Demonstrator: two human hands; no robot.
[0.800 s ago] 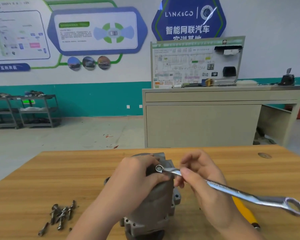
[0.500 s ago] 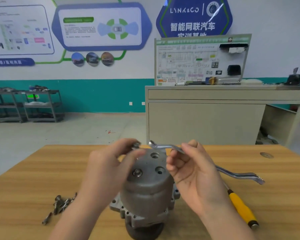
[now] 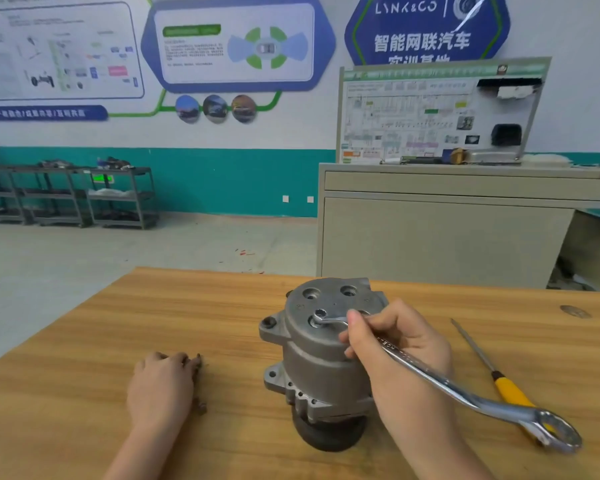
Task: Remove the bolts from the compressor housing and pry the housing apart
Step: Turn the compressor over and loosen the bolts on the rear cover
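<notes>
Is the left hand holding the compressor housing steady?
No, the left hand rests on the table by the loose bolts, apart from the compressor housing.

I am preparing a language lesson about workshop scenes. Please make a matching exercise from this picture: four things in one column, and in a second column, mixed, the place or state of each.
Things:
1. wrench
2. screwdriver
3. left hand
4. compressor housing

Places or states:
A. lies on the table, right of the wrench, yellow handle
B. stands upright at the middle of the table
C. rests over the loose bolts, left of the housing
D. held by the right hand, ring end on the housing's top

Pairs: 1-D, 2-A, 3-C, 4-B
</notes>
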